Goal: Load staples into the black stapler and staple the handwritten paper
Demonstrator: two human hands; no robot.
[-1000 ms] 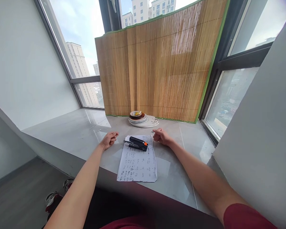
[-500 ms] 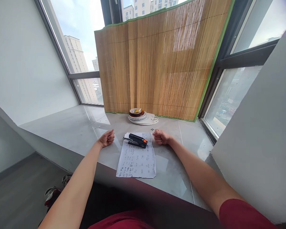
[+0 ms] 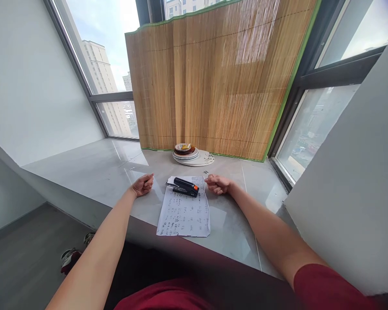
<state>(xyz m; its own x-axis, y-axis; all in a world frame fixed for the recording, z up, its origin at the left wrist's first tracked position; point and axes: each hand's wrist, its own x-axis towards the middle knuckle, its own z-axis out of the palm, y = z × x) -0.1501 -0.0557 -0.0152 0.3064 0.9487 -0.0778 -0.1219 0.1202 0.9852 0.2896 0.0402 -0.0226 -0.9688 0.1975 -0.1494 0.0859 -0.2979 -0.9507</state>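
A black stapler (image 3: 186, 187) with an orange mark lies across the upper part of a white sheet of paper (image 3: 185, 217) covered in handwriting. The paper's near edge reaches the front edge of the grey tiled ledge (image 3: 228, 224). My left hand (image 3: 143, 185) rests in a loose fist on the ledge, left of the paper and apart from it. On the other side, my right hand (image 3: 217, 184) is a fist close by the paper's upper right edge. Nothing shows in either fist. Small staple strips (image 3: 206, 172) lie just beyond my right hand.
Stacked plates and small dishes (image 3: 186, 154) stand at the back of the ledge beside a large oval plate (image 3: 205, 158). Behind them hangs a bamboo blind (image 3: 210, 86). Walls flank both sides, and shoes (image 3: 70, 258) are on the floor at lower left.
The view has shifted slightly, so the ledge and blind appear a little higher. Both hands remain closed beside the paper; the stapler and paper keep their places.
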